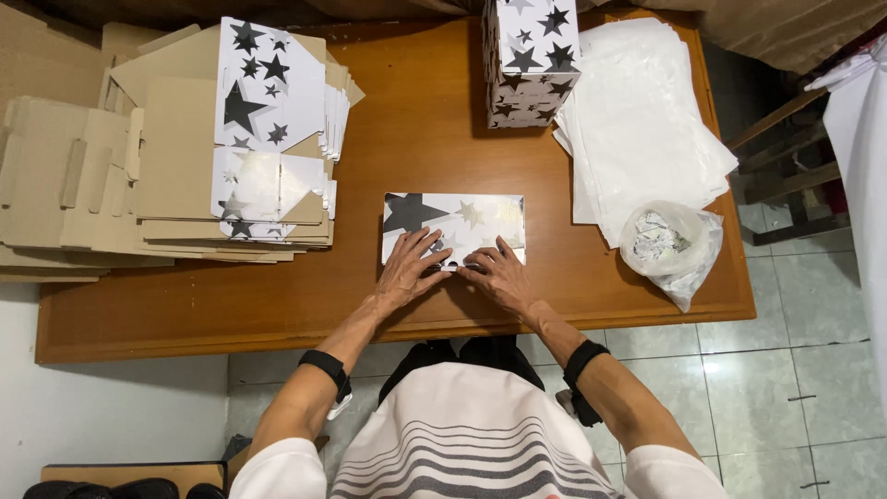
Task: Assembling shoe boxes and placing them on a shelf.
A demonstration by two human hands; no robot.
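Note:
A closed white box with black and silver stars [455, 220] lies flat in the middle of the wooden table [416, 139]. My left hand [407, 268] rests fingers spread on the box's near left edge. My right hand [499, 273] presses flat on its near right edge. The fingertips of both hands almost meet at the box's front rim. Neither hand grips anything.
Flat unfolded star-printed cartons [268, 129] lie on stacks of brown cardboard [83, 185] at the left. A pile of assembled star boxes [531, 60] stands at the back. White paper sheets [637, 120] and a clear bag of small items [670, 242] sit at the right.

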